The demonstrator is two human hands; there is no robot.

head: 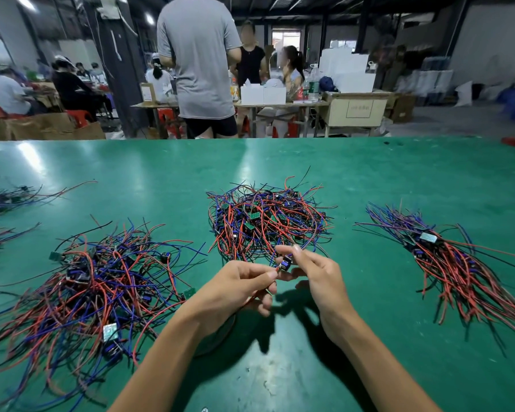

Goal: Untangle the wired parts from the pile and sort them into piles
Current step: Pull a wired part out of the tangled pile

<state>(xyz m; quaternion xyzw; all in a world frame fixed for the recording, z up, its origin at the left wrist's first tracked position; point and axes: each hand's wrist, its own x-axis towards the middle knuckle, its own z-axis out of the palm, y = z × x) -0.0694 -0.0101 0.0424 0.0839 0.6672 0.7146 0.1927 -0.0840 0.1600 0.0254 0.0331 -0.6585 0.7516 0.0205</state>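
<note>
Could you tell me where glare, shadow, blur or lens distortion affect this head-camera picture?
Head view: overhead lamps leave pale glare streaks on the green table; the left hand and right hand cast dark shadows on the table toward the camera; the workshop background is soft and the faces are blurred; the wide-angle lens stretches the forearms and the right wire pile near the frame edge.

Almost nothing here can be read. Far right of the middle, a tan cardboard box (358, 110) carries a black printed rectangle with a short line of characters inside, too blurred to make out. A bottle (313, 87) on the far table has a green and red label, and its print is also too small to tell.
</note>
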